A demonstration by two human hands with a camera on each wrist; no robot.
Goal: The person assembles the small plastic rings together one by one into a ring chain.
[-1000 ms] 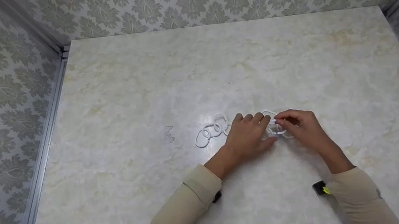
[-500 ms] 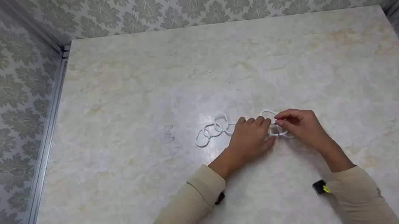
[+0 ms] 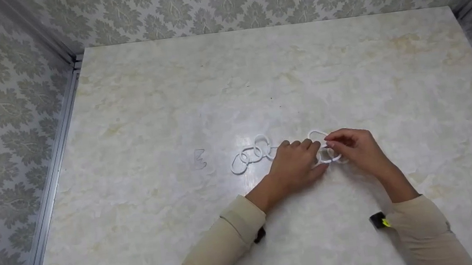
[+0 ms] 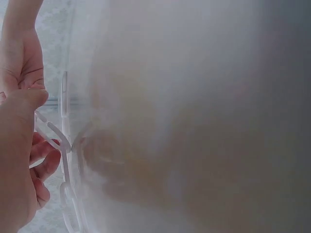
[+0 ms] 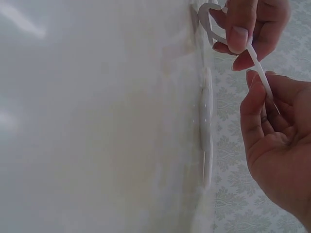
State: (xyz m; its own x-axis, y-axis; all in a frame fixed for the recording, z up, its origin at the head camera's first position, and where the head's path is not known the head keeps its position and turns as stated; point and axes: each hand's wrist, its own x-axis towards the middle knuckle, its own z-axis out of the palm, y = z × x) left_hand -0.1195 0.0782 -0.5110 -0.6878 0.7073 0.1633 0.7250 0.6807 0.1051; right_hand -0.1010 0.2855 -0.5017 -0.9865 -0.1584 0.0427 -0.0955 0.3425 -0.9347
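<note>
A chain of white oval plastic links (image 3: 252, 154) lies on the table, running from the left to beneath my hands. My left hand (image 3: 294, 161) covers its middle; in the right wrist view the left thumb (image 5: 238, 39) pinches a white link. My right hand (image 3: 360, 150), fingers bent, pinches the same link (image 5: 262, 80) between thumb and fingertips from the other side. Further links (image 3: 326, 160) show between and below the hands, and one loop (image 3: 316, 132) stands out behind them. The hands hide how the held links join.
A marbled pale table (image 3: 148, 93) spreads all around. Left of the chain lies a thin, see-through piece with a jagged outline (image 3: 199, 159). Patterned walls (image 3: 229, 1) stand at the back and sides, with a metal frame (image 3: 55, 169) along the left edge.
My left hand has shifted slightly toward me, showing a bit more of the chain behind it. Links between the hands have moved slightly nearer me. The right hand has hardly moved and keeps its pinch.
</note>
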